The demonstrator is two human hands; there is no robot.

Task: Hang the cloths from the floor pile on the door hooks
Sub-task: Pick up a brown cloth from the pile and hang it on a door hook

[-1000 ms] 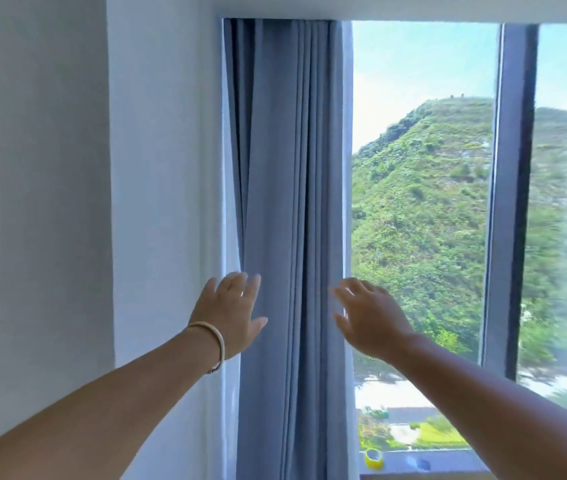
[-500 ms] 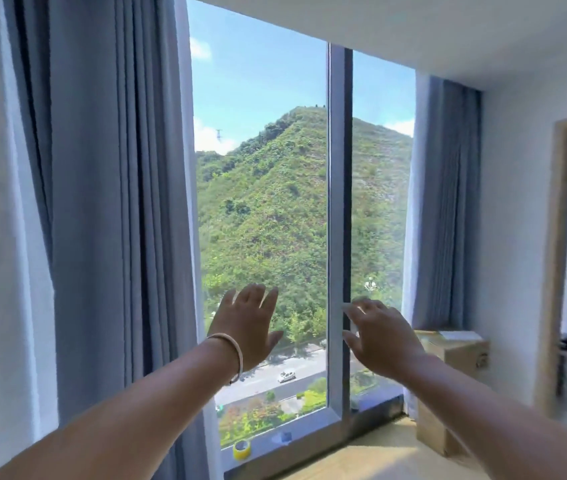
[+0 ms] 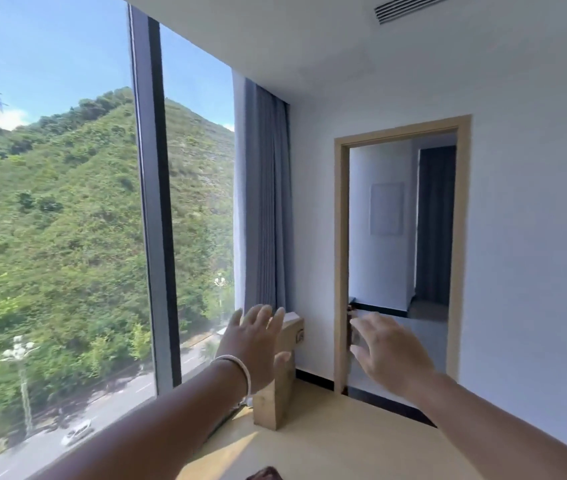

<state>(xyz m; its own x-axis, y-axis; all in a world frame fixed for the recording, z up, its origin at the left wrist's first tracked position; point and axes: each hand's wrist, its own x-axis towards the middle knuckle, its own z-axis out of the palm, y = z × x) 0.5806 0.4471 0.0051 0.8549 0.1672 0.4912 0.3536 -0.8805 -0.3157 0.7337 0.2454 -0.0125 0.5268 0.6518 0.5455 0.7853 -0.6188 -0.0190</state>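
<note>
Both my arms reach forward at chest height with nothing in them. My left hand (image 3: 253, 344), a pale bangle on its wrist, has its fingers spread and straight. My right hand (image 3: 391, 351) is held out flat, fingers loosely extended. Ahead on the right stands an open doorway (image 3: 341, 258) with a light wooden frame; a dark handle or latch shows at its left edge near my right hand. No hooks can be made out. A dark reddish scrap (image 3: 264, 474) shows at the bottom edge; whether it is cloth I cannot tell.
A floor-to-ceiling window (image 3: 152, 202) fills the left side. A grey-blue curtain (image 3: 263, 202) hangs in the corner. A tall cardboard box (image 3: 280, 386) stands on the wooden floor (image 3: 327, 445) below the curtain. A ceiling vent (image 3: 410, 6) sits top right.
The view has swung right, from the left curtain across the window to the corner with the doorway. Both hands stayed raised, flat and holding nothing.
</note>
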